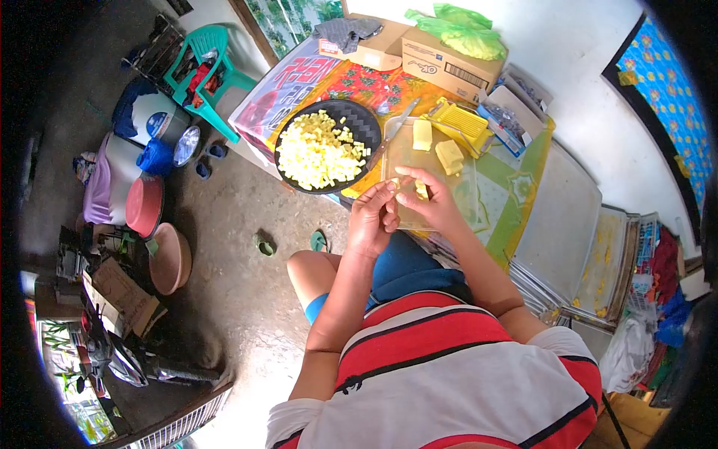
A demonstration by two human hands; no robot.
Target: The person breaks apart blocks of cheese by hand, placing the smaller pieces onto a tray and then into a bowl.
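My left hand point(376, 215) is closed, with thumb and forefinger pinching a small yellow piece point(395, 182). Close against it, my right hand point(432, 200) curls round a larger yellow piece point(422, 189), its thumb and forefinger tips apart near the left fingertips. Both hands are above the near side of a translucent cutting board point(404, 161). Two yellow blocks, one slab point(422, 135) and one chunk point(449, 157), lie on the board. A knife point(402, 121) rests along its far left edge. Left of it, a round black tray point(363, 120) holds a heap of small yellow cubes point(318, 153).
Behind the board stand a yellow ridged tray point(458, 126), a blue box point(502, 129) and a cardboard carton point(449, 63) with a green plastic bag point(460, 31) on top. Metal trays point(557, 217) lean at the right. A green chair point(213, 63) and basins stand at the left.
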